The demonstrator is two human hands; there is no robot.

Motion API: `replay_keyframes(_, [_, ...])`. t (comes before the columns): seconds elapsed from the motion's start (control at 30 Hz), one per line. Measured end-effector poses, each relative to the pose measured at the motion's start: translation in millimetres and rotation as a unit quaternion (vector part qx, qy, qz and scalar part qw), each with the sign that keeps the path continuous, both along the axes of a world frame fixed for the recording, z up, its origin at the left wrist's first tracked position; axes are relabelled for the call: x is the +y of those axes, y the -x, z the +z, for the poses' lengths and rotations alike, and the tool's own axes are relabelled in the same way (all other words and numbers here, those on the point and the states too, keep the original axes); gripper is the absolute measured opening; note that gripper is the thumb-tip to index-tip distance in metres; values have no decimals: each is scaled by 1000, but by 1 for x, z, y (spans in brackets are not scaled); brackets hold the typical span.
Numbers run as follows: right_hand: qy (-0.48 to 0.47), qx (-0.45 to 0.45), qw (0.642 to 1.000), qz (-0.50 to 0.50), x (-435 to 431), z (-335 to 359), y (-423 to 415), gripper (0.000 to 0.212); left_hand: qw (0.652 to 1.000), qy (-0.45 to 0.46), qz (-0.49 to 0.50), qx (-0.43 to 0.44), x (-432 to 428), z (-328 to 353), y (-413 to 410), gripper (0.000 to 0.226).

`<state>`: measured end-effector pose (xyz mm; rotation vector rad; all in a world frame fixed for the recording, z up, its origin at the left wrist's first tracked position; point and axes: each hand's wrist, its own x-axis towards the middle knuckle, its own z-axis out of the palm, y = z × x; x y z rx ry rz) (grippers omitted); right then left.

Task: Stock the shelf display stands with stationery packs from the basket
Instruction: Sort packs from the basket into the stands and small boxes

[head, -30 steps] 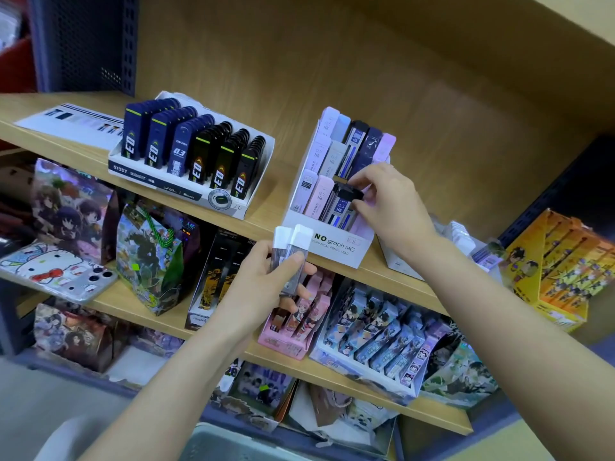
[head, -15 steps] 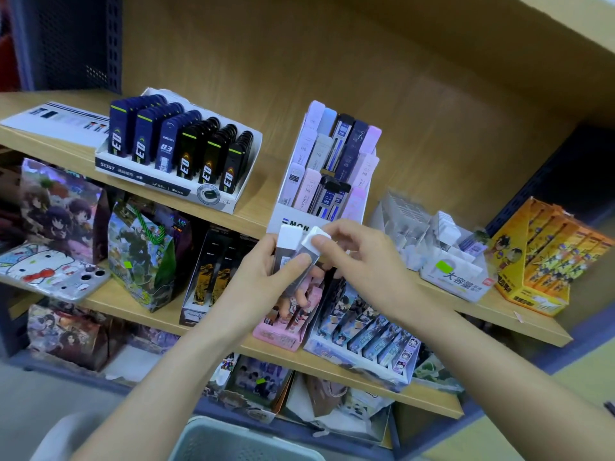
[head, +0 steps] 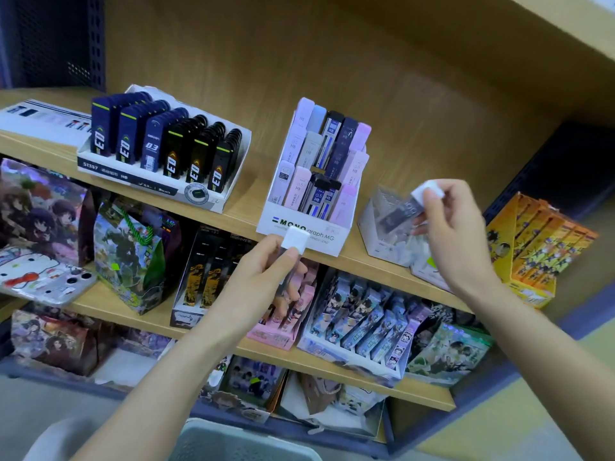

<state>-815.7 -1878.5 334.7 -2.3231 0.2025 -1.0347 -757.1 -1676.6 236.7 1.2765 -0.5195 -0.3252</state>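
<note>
While my left hand (head: 259, 281) grips one white-capped pack (head: 294, 240), my right hand (head: 456, 234) pinches a second pack (head: 404, 209) at the clear stand (head: 370, 236).

Stand (head: 319, 232), front panel: "MONO graph MG"; the finer line below is too small for me to read.
Lead packs (head: 317, 197) in the stand: "0.5 HB" on the dark front ones, "HB" on several pastel ones.
Tray (head: 133, 176), front edge: "S1357" or "ST357", I am unsure which; further along "HB" and "BLACK".
Navy pack (head: 152, 148) in the tray: "03". Its neighbours carry the same digits upside down.
Right pack (head: 399, 211), in the right hand (head: 456, 234): dark print, blurred.
Left pack (head: 294, 241), in the left hand (head: 263, 277): nothing I can read.
</note>
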Motion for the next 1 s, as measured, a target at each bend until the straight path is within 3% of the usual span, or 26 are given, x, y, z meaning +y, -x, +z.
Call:
replay_keyframes(0.17, [77,-27,990,-112,-62,6,13,12,1000,-3,-25,-4,-20,-2,8,14])
replay_keyframes(0.5, [97,86,985,-115,-99,-7,15,9,999,-21,-47,11,-54,-8,20,14])
replay_keyframes(0.63, [105,191,969,-117,-107,-11,8,8,998,-24,-51,12,-60,-9,22,15])
replay_keyframes(0.83, [168,115,970,-132,-109,-16,3,11,998,-30,-59,13,-64,-10,23,20])
replay_keyframes(1.0, [178,117,967,-142,-107,-16,1,13,996,-34,-74,22,-67,-12,22,20])
